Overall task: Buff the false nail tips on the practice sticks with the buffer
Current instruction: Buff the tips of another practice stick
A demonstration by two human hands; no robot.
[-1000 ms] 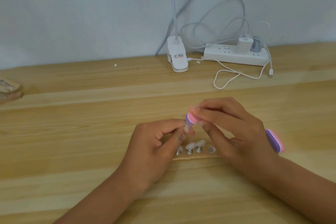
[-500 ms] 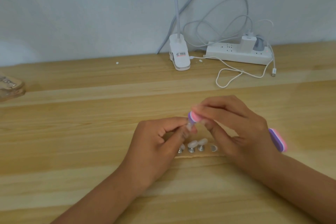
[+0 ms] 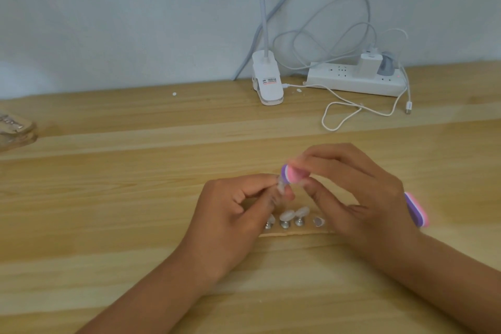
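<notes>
Left hand: the left hand (image 3: 230, 214) is curled with thumb and forefinger pinched together on a clear nail tip (image 3: 281, 186), held up off the table (image 3: 108, 198). The stick under the tip is hidden by the fingers.
Right hand: the right hand (image 3: 360, 198) is clamped on the buffer (image 3: 291, 175), fingers on top near its front end and thumb below.
Buffer: a pink and purple block. Its front end rests on the held nail tip; its back end (image 3: 417, 210) sticks out past the outer side of the right hand.
Change from earlier frames: the hands keep the same grip and the same spot over the table. The front end of the buffer looks blurred and sits slightly differently on the tip than half a second ago; the stroke direction cannot be told.
Other practice sticks: three more sticks with pale tips (image 3: 286, 218) stand in a row on a flat holder strip (image 3: 298, 233), just below and between the hands, unchanged. A small bare mount (image 3: 317, 222) sits at the right end of the row.
Back of table: a white clip lamp base (image 3: 268, 84) and a white power strip (image 3: 352, 81) with a charger and cables lie by the wall, well apart from the hands.
Left edge: a clear object (image 3: 15, 131), too cut off to identify.
</notes>
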